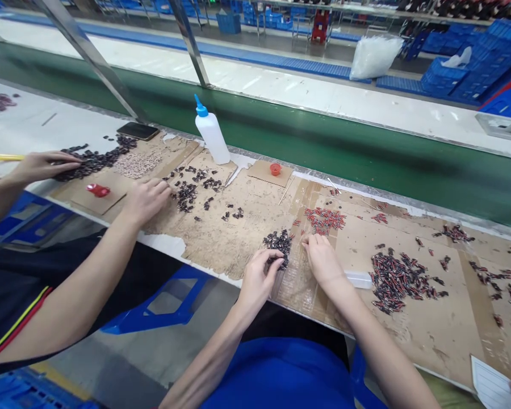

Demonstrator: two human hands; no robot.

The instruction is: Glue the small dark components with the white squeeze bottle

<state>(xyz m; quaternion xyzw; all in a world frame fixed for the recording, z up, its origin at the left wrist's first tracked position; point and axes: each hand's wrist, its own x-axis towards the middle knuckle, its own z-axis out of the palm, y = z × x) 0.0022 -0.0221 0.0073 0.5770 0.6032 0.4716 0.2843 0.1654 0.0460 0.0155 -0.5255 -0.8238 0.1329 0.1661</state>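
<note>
My left hand (259, 278) is closed, thumb and fingertips together at the near edge of a heap of small black parts (280, 241). Whatever sits between those fingertips is too small to make out. To its right, my right hand (322, 260) pinches with its fingertips just below a pile of small red pieces (325, 218). Any piece in that pinch is hidden. A larger pile of joined black-and-red parts (398, 279) lies right of my right forearm, and a translucent tube (358, 279) lies between them.
On the left, a co-worker's hands (147, 199) handle small black parts (187, 196). A white squeeze bottle (213, 139) stands tilted by the green conveyor edge (281, 136). A small red cup (275, 169), a phone (137, 130) and scattered parts lie on the cardboard-covered table (225, 250).
</note>
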